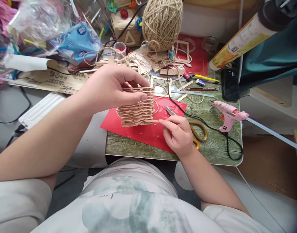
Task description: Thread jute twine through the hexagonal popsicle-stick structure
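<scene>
A box-like stack of glued wooden craft sticks (136,113) stands over a red sheet of paper (109,121). My left hand (114,85) grips its upper part from above, thumb on the near side and fingers along the far side. My right hand (177,132) pinches one loose craft stick (152,121), whose far end meets the lower right of the stack. Whether that end is touching or tucked between layers, I cannot tell. Scissors (199,131) with yellowish handles lie partly under my right hand, blades on the red paper.
A pink glue gun (228,113) with its cord lies at the table's right edge, near a black phone (230,84). Behind are a large ball of twine (163,24), scattered sticks and pens. Sandpaper (53,77) and plastic bags (41,22) crowd the left. A tall canister (247,35) leans at right.
</scene>
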`<state>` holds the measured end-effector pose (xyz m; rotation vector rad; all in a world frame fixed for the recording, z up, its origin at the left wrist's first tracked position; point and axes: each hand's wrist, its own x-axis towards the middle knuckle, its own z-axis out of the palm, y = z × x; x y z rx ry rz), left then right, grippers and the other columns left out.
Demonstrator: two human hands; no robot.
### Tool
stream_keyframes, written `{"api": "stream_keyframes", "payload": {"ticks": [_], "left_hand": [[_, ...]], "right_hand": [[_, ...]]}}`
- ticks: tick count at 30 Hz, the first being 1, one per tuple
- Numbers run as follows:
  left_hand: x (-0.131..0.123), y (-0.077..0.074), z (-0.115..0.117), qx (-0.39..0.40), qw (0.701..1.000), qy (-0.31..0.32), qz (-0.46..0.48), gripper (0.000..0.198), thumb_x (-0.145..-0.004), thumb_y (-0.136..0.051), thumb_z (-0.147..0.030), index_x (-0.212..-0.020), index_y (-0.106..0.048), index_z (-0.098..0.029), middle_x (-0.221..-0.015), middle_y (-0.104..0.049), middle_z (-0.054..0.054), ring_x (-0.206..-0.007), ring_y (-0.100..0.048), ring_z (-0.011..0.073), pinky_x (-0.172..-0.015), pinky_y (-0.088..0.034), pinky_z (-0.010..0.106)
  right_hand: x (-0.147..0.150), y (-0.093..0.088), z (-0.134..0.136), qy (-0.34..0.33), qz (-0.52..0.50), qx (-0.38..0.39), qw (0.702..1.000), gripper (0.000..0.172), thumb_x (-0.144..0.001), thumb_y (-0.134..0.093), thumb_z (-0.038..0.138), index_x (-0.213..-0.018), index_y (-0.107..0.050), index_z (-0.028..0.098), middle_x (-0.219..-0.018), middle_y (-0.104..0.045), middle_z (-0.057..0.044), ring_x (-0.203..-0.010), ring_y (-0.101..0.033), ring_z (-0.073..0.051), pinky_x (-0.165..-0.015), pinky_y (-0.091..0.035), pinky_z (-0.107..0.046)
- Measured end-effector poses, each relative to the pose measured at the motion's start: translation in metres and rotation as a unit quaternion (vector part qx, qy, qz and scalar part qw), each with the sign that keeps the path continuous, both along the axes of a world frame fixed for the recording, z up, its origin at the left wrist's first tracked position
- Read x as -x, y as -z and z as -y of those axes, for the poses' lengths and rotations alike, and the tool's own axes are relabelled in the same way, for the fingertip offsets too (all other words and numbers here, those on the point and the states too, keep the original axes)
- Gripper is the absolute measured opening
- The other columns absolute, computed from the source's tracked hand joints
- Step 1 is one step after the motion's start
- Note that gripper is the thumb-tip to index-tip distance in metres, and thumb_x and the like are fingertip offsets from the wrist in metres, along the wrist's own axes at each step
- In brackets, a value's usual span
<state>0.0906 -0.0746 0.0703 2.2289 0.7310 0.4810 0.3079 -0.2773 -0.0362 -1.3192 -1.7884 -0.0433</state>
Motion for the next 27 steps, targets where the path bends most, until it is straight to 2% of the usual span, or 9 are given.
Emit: {"api": "stream_keyframes", "payload": {"ticks": [4,11,19,22,27], "left_hand": [[0.000,0.000,0.000,0.007,1.000,-0.002,-0.001,0.032,-0.084,-0.082,-0.055,-0.108,-0.086,-0.034,-0.097,-0.084,0.002,-0.094,-0.077,0.0252,-0.070,-0.059,0.040],[0.001,0.001,0.001,0.003,1.000,-0.005,-0.005,0.033,-0.084,-0.081,-0.054,-0.108,-0.086,-0.032,-0.095,-0.083,0.002,-0.093,-0.077,0.0246,-0.070,-0.059,0.039],[0.000,0.000,0.005,0.049,0.999,0.002,0.022,0.028,-0.084,-0.084,-0.048,-0.105,-0.084,-0.029,-0.095,-0.082,0.003,-0.087,-0.074,0.0230,-0.071,-0.060,0.036],[-0.001,0.000,0.006,0.060,0.998,0.007,0.028,0.029,-0.083,-0.086,-0.049,-0.104,-0.084,-0.029,-0.091,-0.080,0.003,-0.084,-0.074,0.0216,-0.070,-0.060,0.036],[0.000,-0.003,0.003,0.034,0.999,0.012,0.003,0.030,-0.085,-0.086,-0.048,-0.108,-0.084,-0.029,-0.093,-0.079,0.000,-0.084,-0.071,0.0180,-0.072,-0.057,0.036]], "right_hand": [[0.000,-0.001,0.002,0.006,-0.002,-0.009,1.000,0.051,-0.097,-0.064,0.004,-0.140,-0.068,0.031,-0.107,-0.071,-0.007,-0.097,-0.075,-0.022,-0.086,-0.065,-0.039],[0.000,0.001,0.001,0.012,-0.044,-0.003,0.999,0.041,-0.095,-0.063,0.006,-0.129,-0.066,0.028,-0.108,-0.073,-0.008,-0.099,-0.074,-0.024,-0.087,-0.064,-0.044],[-0.006,-0.009,0.004,0.009,0.058,-0.005,0.998,0.055,-0.090,-0.068,0.005,-0.138,-0.066,0.032,-0.106,-0.074,-0.006,-0.091,-0.072,-0.023,-0.081,-0.063,-0.039],[-0.008,-0.016,0.003,0.008,0.077,0.008,0.997,0.053,-0.092,-0.068,0.006,-0.138,-0.066,0.031,-0.106,-0.074,-0.007,-0.093,-0.072,-0.024,-0.083,-0.063,-0.041],[-0.009,-0.023,-0.004,-0.037,0.095,0.035,0.994,0.045,-0.094,-0.067,0.007,-0.134,-0.068,0.028,-0.105,-0.074,-0.007,-0.095,-0.072,-0.024,-0.085,-0.063,-0.042]]}}
